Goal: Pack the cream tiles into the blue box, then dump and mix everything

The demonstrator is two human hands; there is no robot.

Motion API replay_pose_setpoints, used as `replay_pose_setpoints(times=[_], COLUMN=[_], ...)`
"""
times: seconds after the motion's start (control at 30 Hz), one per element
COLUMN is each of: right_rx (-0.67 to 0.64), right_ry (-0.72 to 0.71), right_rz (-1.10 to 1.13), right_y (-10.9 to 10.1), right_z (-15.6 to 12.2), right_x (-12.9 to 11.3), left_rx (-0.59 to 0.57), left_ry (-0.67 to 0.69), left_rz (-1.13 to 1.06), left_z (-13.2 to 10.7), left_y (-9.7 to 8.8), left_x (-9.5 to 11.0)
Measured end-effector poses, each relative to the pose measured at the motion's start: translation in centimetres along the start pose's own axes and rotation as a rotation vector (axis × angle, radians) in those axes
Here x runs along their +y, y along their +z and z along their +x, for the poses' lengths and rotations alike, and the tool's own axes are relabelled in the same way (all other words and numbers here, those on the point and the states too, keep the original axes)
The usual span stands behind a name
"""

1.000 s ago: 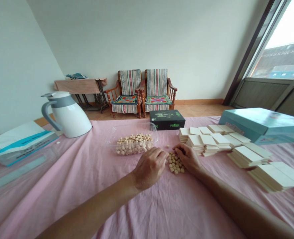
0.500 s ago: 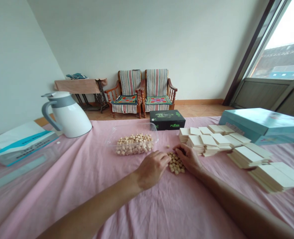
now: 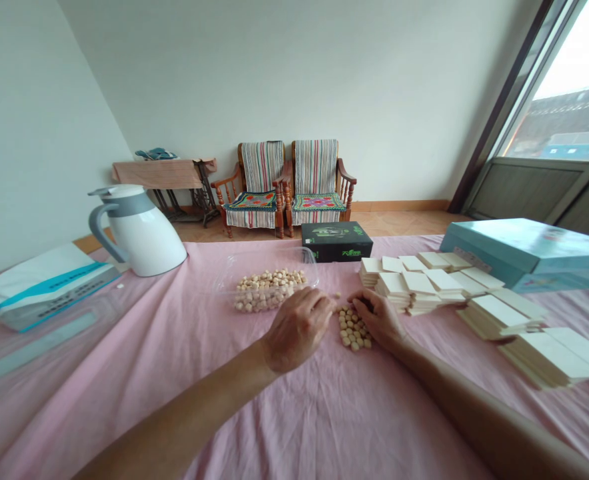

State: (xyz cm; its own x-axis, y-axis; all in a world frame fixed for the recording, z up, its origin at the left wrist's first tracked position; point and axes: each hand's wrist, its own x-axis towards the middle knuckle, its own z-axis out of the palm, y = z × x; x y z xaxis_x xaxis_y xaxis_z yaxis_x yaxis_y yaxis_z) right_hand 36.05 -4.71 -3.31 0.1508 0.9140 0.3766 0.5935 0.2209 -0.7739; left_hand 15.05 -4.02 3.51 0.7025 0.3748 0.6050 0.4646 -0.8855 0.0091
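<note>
Head view, from the left: a white and blue packet (image 3: 42, 283) lies at the edge of the pink cloth (image 3: 174, 387), with a white jug (image 3: 142, 230) upright behind it, handle to the left. Past the jug, a clear tub (image 3: 269, 283) holds small pale round pieces, perhaps seeds; they are too small to name for sure.

Just in front of the tub, the left hand (image 3: 297, 327) lies palm down, knuckles to the camera, fingers curled toward a loose pile (image 3: 353, 330) of the same pieces on the cloth. Its fingertips are hidden, so I cannot tell whether they pinch anything.

The pile sits between the two hands, near the middle of the table. The right hand (image 3: 380, 319) rests at the pile's right side, fingers bent over its far end and touching it; whether they grip a piece cannot be told either.

A black box (image 3: 337, 241) stands behind the pile. Right of the hand lie stacks of cream cards (image 3: 427, 280), some fanned out, and a teal box (image 3: 524, 250) beyond them.
</note>
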Motion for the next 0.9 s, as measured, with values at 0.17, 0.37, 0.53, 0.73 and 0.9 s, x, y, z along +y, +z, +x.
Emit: replay_pose_setpoints(times=[0.17,0.37,0.53,0.73,0.9], right_rx=[-0.001,0.000,0.016,0.014,-0.005], right_ry=[-0.007,0.006,-0.009,-0.022,-0.020], right_rz=[0.007,0.001,0.006,-0.002,-0.012], right_y=[0.0,0.0,0.0,0.1,0.1], right_z=[0.0,0.0,0.0,0.0,0.1], right_x=[0.0,-0.1,-0.2,0.1,0.3], left_rx=[0.311,0.209,-0.145,-0.197,-0.176], left_ry=[-0.174,-0.032,-0.039,-0.067,-0.177], left_rz=[0.149,-0.002,-0.151,-0.222,-0.229], left_z=[1.3,0.4,-0.7,-1.7,-1.5], left_y=[-3.2,-1.6,2.6,5.3,4.9], left_x=[-2.9,-2.1,-0.3,-0.7,-0.6])
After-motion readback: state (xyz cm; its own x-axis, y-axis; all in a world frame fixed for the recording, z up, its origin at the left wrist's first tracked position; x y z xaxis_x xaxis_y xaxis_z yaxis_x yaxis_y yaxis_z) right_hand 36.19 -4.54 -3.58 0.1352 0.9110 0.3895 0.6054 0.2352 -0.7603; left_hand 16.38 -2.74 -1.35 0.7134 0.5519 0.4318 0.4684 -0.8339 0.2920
